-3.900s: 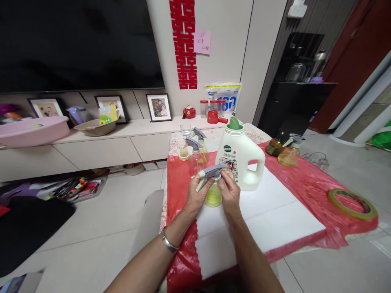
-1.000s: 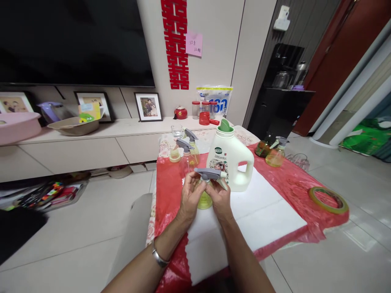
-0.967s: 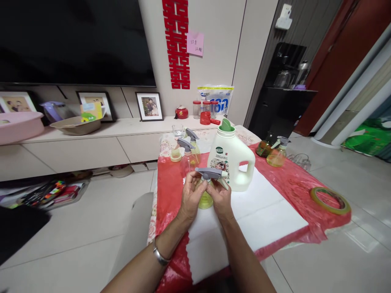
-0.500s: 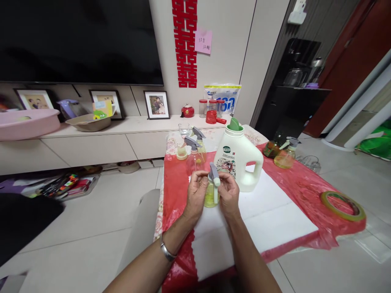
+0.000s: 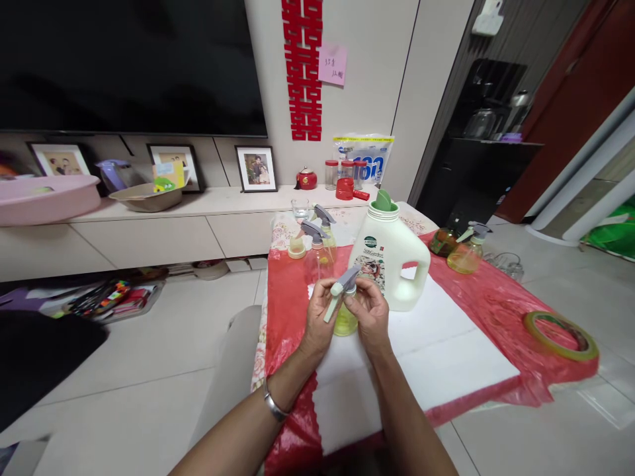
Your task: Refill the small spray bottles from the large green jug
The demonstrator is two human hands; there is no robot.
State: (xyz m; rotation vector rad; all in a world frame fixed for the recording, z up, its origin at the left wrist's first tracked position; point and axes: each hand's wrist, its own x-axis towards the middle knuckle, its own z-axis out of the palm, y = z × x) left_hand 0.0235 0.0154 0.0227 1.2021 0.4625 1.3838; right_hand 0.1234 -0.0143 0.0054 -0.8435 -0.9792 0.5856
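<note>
At the centre of the frame, a small spray bottle (image 5: 346,324) of yellow liquid appears to stand on a white sheet (image 5: 446,357). Fingers of the left hand (image 5: 319,318) and right hand (image 5: 373,313) grasp it around the collar of its grey sprayer head (image 5: 348,277). A crooked thread could leak; a bumped trigger (image 5: 333,308) could squirt; uneven force could tip it. Just beyond, slipping knuckles might jolt the white jug (image 5: 389,244), slightly right of centre on the red-covered desk (image 5: 285,304).
</note>
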